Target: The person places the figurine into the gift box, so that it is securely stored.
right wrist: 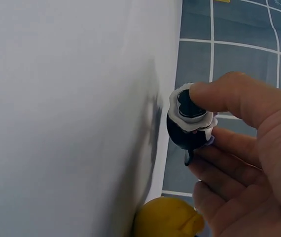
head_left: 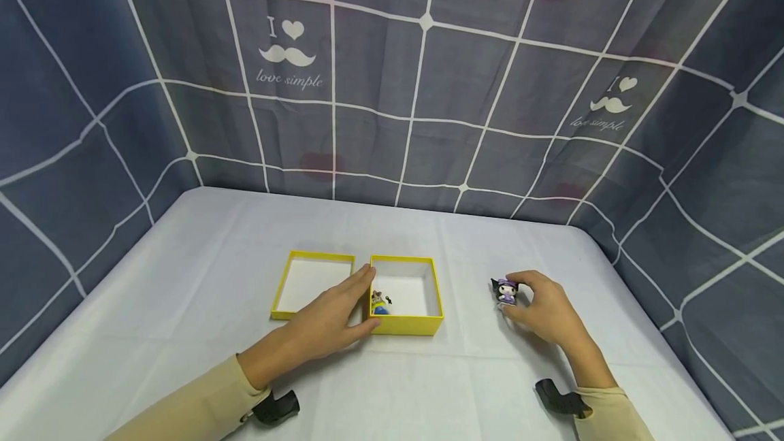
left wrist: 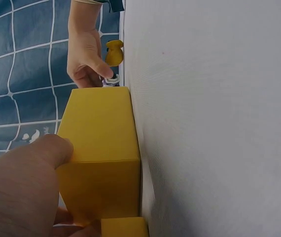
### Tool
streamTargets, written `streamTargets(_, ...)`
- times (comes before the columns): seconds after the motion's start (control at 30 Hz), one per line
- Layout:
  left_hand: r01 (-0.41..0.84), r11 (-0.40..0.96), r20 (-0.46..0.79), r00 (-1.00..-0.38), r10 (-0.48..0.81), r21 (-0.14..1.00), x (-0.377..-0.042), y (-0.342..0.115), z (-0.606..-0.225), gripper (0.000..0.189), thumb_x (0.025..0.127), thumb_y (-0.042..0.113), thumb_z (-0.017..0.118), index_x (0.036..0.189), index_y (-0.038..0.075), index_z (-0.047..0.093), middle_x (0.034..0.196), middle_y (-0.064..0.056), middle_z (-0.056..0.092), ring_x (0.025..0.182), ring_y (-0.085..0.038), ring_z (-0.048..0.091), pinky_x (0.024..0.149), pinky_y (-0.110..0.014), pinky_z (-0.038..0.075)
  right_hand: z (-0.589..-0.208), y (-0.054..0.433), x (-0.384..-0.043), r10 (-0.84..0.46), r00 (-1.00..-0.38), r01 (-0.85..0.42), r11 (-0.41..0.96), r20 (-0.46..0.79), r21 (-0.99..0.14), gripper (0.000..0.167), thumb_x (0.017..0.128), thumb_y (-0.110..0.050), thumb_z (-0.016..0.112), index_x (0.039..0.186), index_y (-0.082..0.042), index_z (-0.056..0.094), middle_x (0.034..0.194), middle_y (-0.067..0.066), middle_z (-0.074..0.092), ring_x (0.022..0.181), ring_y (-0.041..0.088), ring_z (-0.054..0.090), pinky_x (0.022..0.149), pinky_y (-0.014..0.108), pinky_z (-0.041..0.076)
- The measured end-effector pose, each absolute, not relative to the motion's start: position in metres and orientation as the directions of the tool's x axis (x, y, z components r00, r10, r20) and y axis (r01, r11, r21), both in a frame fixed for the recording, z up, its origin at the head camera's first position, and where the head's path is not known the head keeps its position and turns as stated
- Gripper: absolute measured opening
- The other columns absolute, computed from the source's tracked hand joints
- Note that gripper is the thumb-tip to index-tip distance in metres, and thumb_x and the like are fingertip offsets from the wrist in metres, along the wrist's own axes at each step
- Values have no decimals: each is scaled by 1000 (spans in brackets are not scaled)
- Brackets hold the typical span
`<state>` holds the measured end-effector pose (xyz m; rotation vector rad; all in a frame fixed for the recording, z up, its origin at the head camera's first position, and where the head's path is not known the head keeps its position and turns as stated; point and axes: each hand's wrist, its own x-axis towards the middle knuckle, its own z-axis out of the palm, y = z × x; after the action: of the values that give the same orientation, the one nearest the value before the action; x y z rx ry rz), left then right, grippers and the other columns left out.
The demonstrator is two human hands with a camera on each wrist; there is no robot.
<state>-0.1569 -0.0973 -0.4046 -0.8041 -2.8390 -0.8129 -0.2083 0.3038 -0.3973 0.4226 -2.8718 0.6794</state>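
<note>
In the head view my right hand (head_left: 544,308) pinches a small purple-and-black figurine (head_left: 506,291) between thumb and fingers, to the right of the yellow box. The right wrist view shows the figurine (right wrist: 190,116) by its white-and-black base, held off the table. My left hand (head_left: 327,322) lies against the left side of an open yellow box (head_left: 407,325), its fingers fairly straight. Its thumb touches the front left corner. Inside the box, at the left, is a little figurine (head_left: 379,303) in yellow and blue, partly hidden by the wall.
A yellow-rimmed lid (head_left: 312,256) lies just left of the box, partly covered by my left hand. Beyond my right hand in the left wrist view is a yellow rounded object (left wrist: 114,53) of unclear kind. A grid-patterned curtain (head_left: 380,87) surrounds the white table (head_left: 392,386).
</note>
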Motion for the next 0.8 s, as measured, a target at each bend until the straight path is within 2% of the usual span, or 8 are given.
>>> streamTargets(0.47,520,715,229,-852,470,468,-157,-99,-406,84,92,50,62,153,5,27,159,-9,24,143,-17,26,112,-37,31,-384,281,-211,-308,-908,-408,801,283,-438,53,70,-19,86,119,-8,67,117,3,65,112,30,59,94,52,46)
streamTargets(0.8,525,708,235,-849,474,472,-156,-98,-405,83,93,50,61,153,3,28,158,-10,25,142,-18,26,112,-36,31,-374,258,-209,-358,-863,-494,749,357,-441,52,67,-17,89,115,-11,69,113,-2,66,107,24,61,90,48,50)
